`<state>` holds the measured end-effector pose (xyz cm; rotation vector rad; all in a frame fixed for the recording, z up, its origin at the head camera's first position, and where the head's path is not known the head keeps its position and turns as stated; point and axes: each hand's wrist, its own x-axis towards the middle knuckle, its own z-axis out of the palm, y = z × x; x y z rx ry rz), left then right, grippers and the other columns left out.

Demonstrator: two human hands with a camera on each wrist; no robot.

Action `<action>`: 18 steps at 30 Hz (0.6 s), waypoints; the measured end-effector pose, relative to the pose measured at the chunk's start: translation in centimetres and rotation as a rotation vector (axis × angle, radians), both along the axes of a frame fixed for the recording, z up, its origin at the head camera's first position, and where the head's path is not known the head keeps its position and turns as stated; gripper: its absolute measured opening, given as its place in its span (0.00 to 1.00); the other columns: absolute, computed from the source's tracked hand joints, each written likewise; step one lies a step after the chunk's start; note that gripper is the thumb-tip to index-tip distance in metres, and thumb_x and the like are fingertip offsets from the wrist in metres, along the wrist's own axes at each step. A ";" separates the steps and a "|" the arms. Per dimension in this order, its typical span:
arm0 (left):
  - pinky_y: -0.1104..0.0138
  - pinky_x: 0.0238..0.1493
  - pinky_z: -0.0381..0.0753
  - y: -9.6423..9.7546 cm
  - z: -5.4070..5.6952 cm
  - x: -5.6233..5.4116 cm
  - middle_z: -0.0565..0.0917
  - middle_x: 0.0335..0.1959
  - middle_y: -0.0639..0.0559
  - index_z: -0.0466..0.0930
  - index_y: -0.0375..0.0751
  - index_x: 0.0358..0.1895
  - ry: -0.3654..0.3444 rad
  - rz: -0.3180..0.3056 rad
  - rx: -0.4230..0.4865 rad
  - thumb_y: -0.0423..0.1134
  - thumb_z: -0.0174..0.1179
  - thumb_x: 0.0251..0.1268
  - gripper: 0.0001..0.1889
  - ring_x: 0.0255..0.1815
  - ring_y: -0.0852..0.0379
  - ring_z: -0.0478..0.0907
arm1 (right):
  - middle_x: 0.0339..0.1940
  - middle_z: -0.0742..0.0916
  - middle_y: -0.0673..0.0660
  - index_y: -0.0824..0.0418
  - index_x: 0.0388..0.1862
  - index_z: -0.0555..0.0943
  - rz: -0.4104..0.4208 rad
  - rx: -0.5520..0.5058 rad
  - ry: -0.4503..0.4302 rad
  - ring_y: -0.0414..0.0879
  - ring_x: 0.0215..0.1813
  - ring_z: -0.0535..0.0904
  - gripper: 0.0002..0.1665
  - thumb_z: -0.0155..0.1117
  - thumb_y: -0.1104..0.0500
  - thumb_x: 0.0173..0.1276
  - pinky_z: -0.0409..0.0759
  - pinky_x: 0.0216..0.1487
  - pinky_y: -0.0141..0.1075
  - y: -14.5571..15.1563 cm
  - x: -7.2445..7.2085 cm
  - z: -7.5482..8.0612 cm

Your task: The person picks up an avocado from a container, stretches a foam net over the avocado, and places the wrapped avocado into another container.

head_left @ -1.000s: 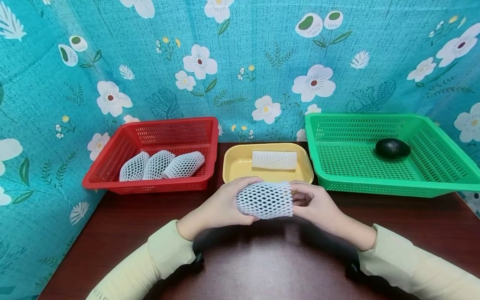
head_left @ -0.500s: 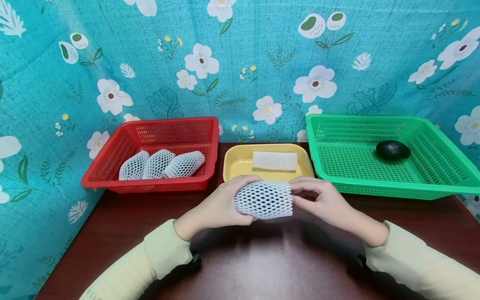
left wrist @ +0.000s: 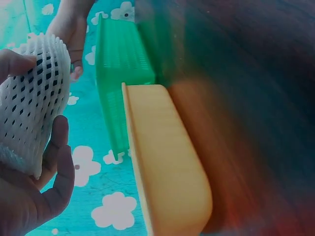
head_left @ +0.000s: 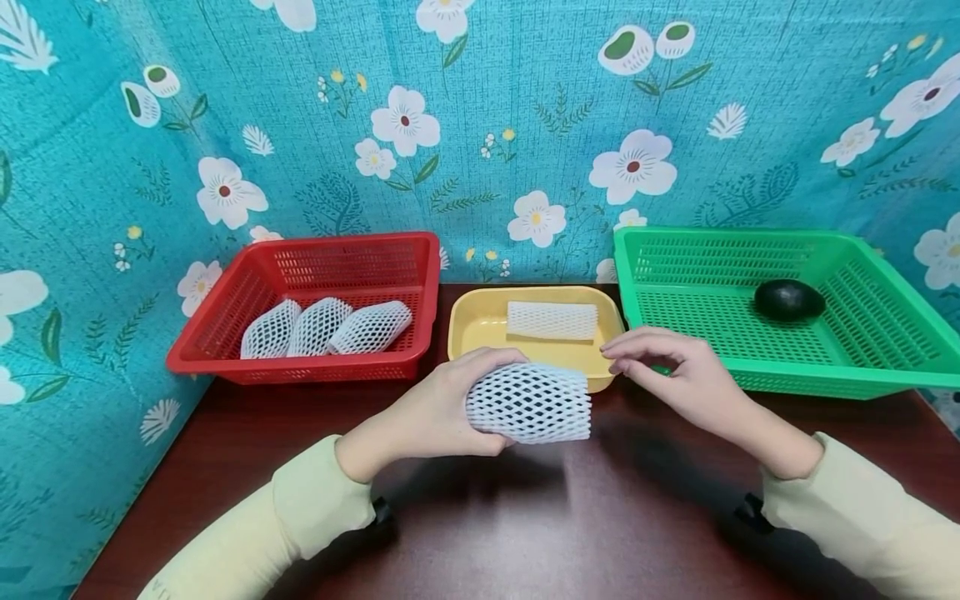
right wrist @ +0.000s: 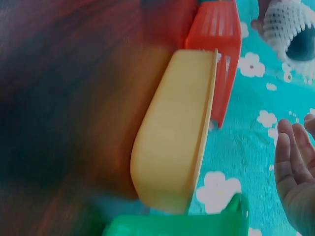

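My left hand point(head_left: 442, 408) grips a white foam net sleeve point(head_left: 532, 404) above the table, in front of the yellow tray. Something dark shows through its mesh, and the right wrist view catches a dark rounded fruit point(right wrist: 302, 45) inside the sleeve's open end. My right hand point(head_left: 682, 371) is apart from the sleeve, fingers extended and holding nothing, near the tray's right front corner. One more foam sleeve point(head_left: 552, 321) lies flat in the yellow tray point(head_left: 468, 333). A glossy black oval fruit, like an avocado point(head_left: 789, 300), lies in the green basket point(head_left: 750, 372).
At the left stands a red basket point(head_left: 360, 367) with three sleeved fruits point(head_left: 318, 327) in it. Tray and baskets line the back of the dark wooden table point(head_left: 525, 525), before a blue floral cloth point(head_left: 480, 125).
My right hand has let go of the sleeve's open end and moved right, away from it. The left hand keeps its grip, nearly in place.
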<state>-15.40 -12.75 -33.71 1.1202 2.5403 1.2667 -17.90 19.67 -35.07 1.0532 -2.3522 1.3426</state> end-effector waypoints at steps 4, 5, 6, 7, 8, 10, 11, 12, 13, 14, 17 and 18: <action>0.63 0.53 0.82 -0.1 0.7 0.2 0.77 0.61 0.57 0.70 0.50 0.70 0.009 0.002 0.001 0.38 0.79 0.43 0.45 0.58 0.59 0.73 | 0.46 0.88 0.49 0.62 0.50 0.87 -0.064 0.041 -0.027 0.36 0.43 0.84 0.18 0.67 0.76 0.66 0.81 0.40 0.25 1.1 -0.5 0.4; 0.63 0.53 0.82 -0.2 0.8 0.2 0.77 0.61 0.57 0.70 0.50 0.70 0.012 0.003 0.000 0.37 0.79 0.43 0.45 0.58 0.59 0.73 | 0.47 0.88 0.49 0.62 0.51 0.87 -0.079 0.053 -0.042 0.36 0.42 0.84 0.17 0.67 0.75 0.67 0.81 0.40 0.25 1.5 -0.6 0.5; 0.63 0.53 0.82 -0.2 1.0 0.2 0.77 0.61 0.56 0.70 0.49 0.70 0.016 0.001 -0.001 0.38 0.79 0.43 0.45 0.58 0.59 0.73 | 0.48 0.87 0.49 0.62 0.52 0.87 -0.094 0.065 -0.059 0.36 0.42 0.84 0.16 0.66 0.74 0.68 0.82 0.40 0.25 1.8 -0.7 0.6; 0.62 0.53 0.82 -0.2 1.0 0.2 0.77 0.61 0.56 0.70 0.49 0.70 0.021 -0.001 -0.001 0.38 0.79 0.43 0.45 0.58 0.58 0.73 | 0.48 0.87 0.48 0.63 0.54 0.86 -0.107 0.075 -0.078 0.36 0.42 0.85 0.16 0.66 0.73 0.69 0.82 0.40 0.25 2.2 -0.9 0.7; 0.63 0.53 0.82 -0.2 1.1 0.2 0.77 0.61 0.56 0.70 0.49 0.70 0.024 -0.003 -0.002 0.38 0.79 0.43 0.45 0.58 0.59 0.73 | 0.48 0.87 0.48 0.63 0.55 0.86 -0.120 0.087 -0.093 0.36 0.43 0.85 0.16 0.65 0.72 0.71 0.81 0.41 0.25 2.6 -1.0 0.8; 0.63 0.52 0.83 -0.3 1.3 0.2 0.77 0.61 0.56 0.70 0.49 0.70 0.025 -0.006 0.004 0.38 0.79 0.43 0.45 0.58 0.59 0.73 | 0.48 0.87 0.48 0.64 0.57 0.85 -0.133 0.097 -0.122 0.37 0.42 0.86 0.15 0.64 0.70 0.72 0.81 0.41 0.24 3.4 -1.3 1.0; 0.63 0.52 0.83 -0.3 1.3 0.1 0.77 0.61 0.56 0.70 0.49 0.70 0.029 -0.005 0.009 0.39 0.79 0.43 0.45 0.58 0.59 0.74 | 0.47 0.88 0.47 0.64 0.58 0.84 -0.141 0.100 -0.135 0.37 0.43 0.86 0.16 0.64 0.69 0.73 0.81 0.41 0.24 3.8 -1.5 1.1; 0.63 0.52 0.83 -0.4 1.3 0.1 0.77 0.61 0.56 0.70 0.49 0.70 0.031 -0.004 0.018 0.38 0.80 0.43 0.44 0.58 0.59 0.74 | 0.46 0.88 0.46 0.64 0.58 0.84 -0.151 0.099 -0.148 0.37 0.43 0.86 0.16 0.64 0.69 0.74 0.81 0.41 0.24 4.2 -1.7 1.2; 0.63 0.53 0.83 -0.5 1.3 0.0 0.77 0.62 0.56 0.70 0.48 0.70 0.033 -0.001 0.027 0.38 0.79 0.44 0.44 0.58 0.58 0.74 | 0.46 0.88 0.46 0.64 0.59 0.83 -0.158 0.096 -0.156 0.36 0.43 0.86 0.16 0.63 0.68 0.74 0.80 0.40 0.24 4.6 -1.9 1.3; 0.62 0.53 0.83 -0.6 1.4 0.0 0.78 0.62 0.56 0.70 0.48 0.70 0.036 0.003 0.036 0.38 0.79 0.44 0.44 0.58 0.58 0.74 | 0.46 0.88 0.45 0.64 0.60 0.83 -0.168 0.096 -0.164 0.35 0.43 0.86 0.17 0.63 0.68 0.75 0.80 0.40 0.23 5.0 -2.1 1.4; 0.61 0.53 0.83 -1.0 1.5 -0.3 0.78 0.62 0.56 0.69 0.47 0.70 0.044 0.029 0.056 0.37 0.79 0.46 0.44 0.58 0.58 0.75 | 0.47 0.87 0.39 0.62 0.61 0.82 -0.207 0.098 -0.178 0.32 0.44 0.85 0.17 0.63 0.66 0.75 0.79 0.37 0.23 6.2 -2.6 1.5; 0.61 0.53 0.83 -1.2 1.5 -0.4 0.78 0.62 0.55 0.69 0.47 0.71 0.044 0.042 0.061 0.37 0.79 0.46 0.44 0.58 0.57 0.75 | 0.48 0.87 0.38 0.62 0.62 0.82 -0.219 0.100 -0.181 0.32 0.44 0.85 0.18 0.63 0.66 0.76 0.78 0.37 0.24 6.6 -2.9 1.5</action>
